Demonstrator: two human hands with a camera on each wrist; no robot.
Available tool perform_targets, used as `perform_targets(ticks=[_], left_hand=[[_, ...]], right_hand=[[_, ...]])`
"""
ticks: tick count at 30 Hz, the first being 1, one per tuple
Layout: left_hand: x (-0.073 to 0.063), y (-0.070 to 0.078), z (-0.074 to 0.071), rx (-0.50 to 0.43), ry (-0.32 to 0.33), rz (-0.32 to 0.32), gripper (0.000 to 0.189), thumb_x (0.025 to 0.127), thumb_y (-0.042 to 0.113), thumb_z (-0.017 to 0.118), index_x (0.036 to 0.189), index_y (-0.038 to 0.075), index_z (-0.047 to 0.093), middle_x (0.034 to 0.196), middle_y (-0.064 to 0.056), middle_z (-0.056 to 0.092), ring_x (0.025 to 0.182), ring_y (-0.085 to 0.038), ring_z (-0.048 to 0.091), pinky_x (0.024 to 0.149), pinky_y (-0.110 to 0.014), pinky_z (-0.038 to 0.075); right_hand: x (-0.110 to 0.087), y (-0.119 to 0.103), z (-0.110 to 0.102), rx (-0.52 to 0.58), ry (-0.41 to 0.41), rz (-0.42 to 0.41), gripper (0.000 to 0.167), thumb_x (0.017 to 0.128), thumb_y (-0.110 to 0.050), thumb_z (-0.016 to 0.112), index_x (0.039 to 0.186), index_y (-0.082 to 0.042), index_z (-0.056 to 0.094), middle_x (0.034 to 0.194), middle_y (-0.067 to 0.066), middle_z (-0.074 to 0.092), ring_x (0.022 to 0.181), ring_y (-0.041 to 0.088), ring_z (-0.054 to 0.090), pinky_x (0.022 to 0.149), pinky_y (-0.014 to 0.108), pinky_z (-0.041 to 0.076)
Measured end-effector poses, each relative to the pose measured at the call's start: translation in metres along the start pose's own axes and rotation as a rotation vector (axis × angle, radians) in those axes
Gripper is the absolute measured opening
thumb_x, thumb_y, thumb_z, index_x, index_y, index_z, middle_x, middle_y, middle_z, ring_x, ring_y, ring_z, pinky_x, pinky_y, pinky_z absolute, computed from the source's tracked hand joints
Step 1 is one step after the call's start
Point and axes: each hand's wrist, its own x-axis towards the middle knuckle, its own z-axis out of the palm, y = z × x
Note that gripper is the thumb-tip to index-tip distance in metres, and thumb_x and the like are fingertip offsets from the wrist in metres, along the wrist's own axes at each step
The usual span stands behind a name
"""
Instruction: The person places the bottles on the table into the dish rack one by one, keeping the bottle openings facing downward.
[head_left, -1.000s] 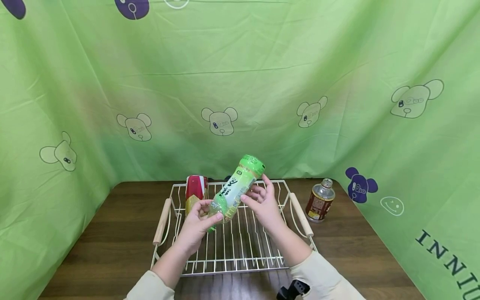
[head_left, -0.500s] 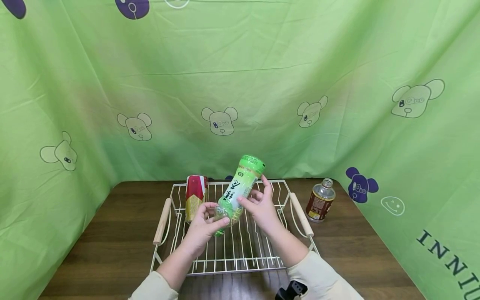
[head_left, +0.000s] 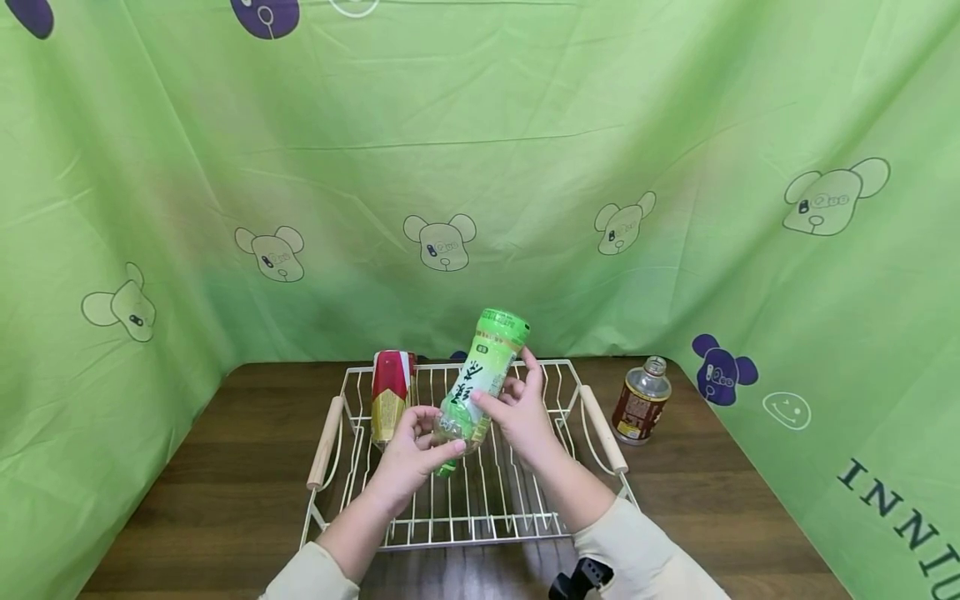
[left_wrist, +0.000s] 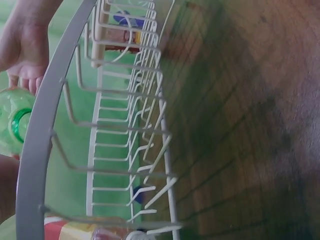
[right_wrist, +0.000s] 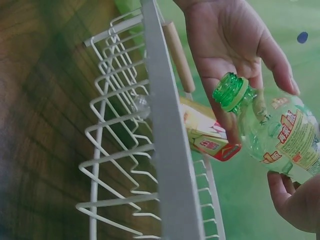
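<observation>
A green-labelled clear plastic bottle (head_left: 483, 371) is held tilted over the rack, base up and its green uncapped neck (right_wrist: 232, 92) pointing down. My left hand (head_left: 408, 454) grips it around the shoulder near the neck, thumb in front. Higher along the body, my right hand (head_left: 525, 417) holds it between thumb and fingers. Below lies a white wire dish rack (head_left: 480, 542) with wooden handles. In its left rear part stands a bottle with a red and gold label (head_left: 390, 396), its clear neck (right_wrist: 141, 106) downward among the wires.
A clear bottle with a brown label (head_left: 639, 408) stands upright and uncapped on the wooden table (head_left: 225, 467), right of the rack. The rack's wooden side handle (head_left: 602, 429) rises beside my right forearm. A green patterned curtain (head_left: 525, 167) encloses the back and sides.
The green bottle has turned about its length, showing a different part of its label, and stands a little steeper. My left hand has moved slightly right and down with its neck end.
</observation>
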Motion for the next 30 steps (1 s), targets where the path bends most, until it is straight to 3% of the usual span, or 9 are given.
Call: perform_targets(ticks=[5, 14, 18, 25, 28, 30], left_hand=[[-0.001, 0.003, -0.011, 0.061, -0.013, -0.003, 0.060, 0.090, 0.014, 0.063, 0.140, -0.004, 0.035, 0.138, -0.030, 0.046, 0.130, -0.042, 0.048, 0.107, -0.048, 0.045], [-0.002, 0.022, -0.047, 0.076, 0.053, 0.036, 0.051, 0.098, 0.014, 0.052, 0.142, -0.006, 0.036, 0.143, -0.028, 0.043, 0.130, -0.040, 0.046, 0.109, -0.042, 0.044], [-0.003, 0.030, -0.068, 0.102, 0.104, 0.050, 0.047, 0.099, 0.014, 0.050, 0.140, -0.006, 0.039, 0.143, -0.026, 0.043, 0.128, -0.034, 0.047, 0.103, -0.026, 0.047], [-0.003, 0.033, -0.101, 0.096, 0.243, 0.057, 0.044, 0.100, 0.012, 0.048, 0.138, -0.008, 0.039, 0.138, -0.019, 0.044, 0.105, 0.003, 0.052, 0.094, -0.010, 0.045], [-0.002, 0.029, -0.113, 0.121, 0.285, 0.042, 0.046, 0.101, 0.016, 0.049, 0.139, -0.007, 0.038, 0.140, -0.019, 0.044, 0.103, 0.008, 0.050, 0.091, -0.006, 0.043], [0.000, 0.025, -0.120, 0.154, 0.311, 0.016, 0.047, 0.101, 0.019, 0.049, 0.139, -0.005, 0.039, 0.141, -0.019, 0.044, 0.107, 0.004, 0.050, 0.090, -0.006, 0.042]], right_hand=[[0.006, -0.001, -0.001, -0.032, -0.002, -0.006, 0.100, 0.083, -0.001, 0.068, 0.155, -0.019, 0.001, 0.122, 0.023, 0.055, 0.103, 0.025, 0.061, 0.090, 0.036, 0.053], [0.021, 0.001, -0.006, -0.155, -0.059, 0.009, 0.102, 0.081, -0.003, 0.072, 0.156, -0.022, 0.005, 0.130, 0.029, 0.054, 0.116, 0.042, 0.058, 0.093, 0.050, 0.053], [0.033, 0.004, -0.007, -0.236, -0.085, 0.031, 0.099, 0.081, -0.007, 0.073, 0.156, -0.021, 0.010, 0.131, 0.028, 0.055, 0.118, 0.043, 0.058, 0.092, 0.052, 0.053], [0.047, 0.009, -0.005, -0.283, -0.115, 0.054, 0.094, 0.081, -0.008, 0.074, 0.154, -0.018, 0.015, 0.134, 0.030, 0.052, 0.120, 0.044, 0.058, 0.092, 0.051, 0.054], [0.051, 0.011, -0.003, -0.297, -0.119, 0.062, 0.094, 0.081, -0.007, 0.074, 0.154, -0.020, 0.016, 0.135, 0.030, 0.052, 0.119, 0.044, 0.058, 0.092, 0.051, 0.054], [0.053, 0.012, -0.001, -0.309, -0.121, 0.068, 0.094, 0.081, -0.007, 0.075, 0.154, -0.020, 0.016, 0.136, 0.030, 0.052, 0.119, 0.043, 0.059, 0.093, 0.050, 0.054]])
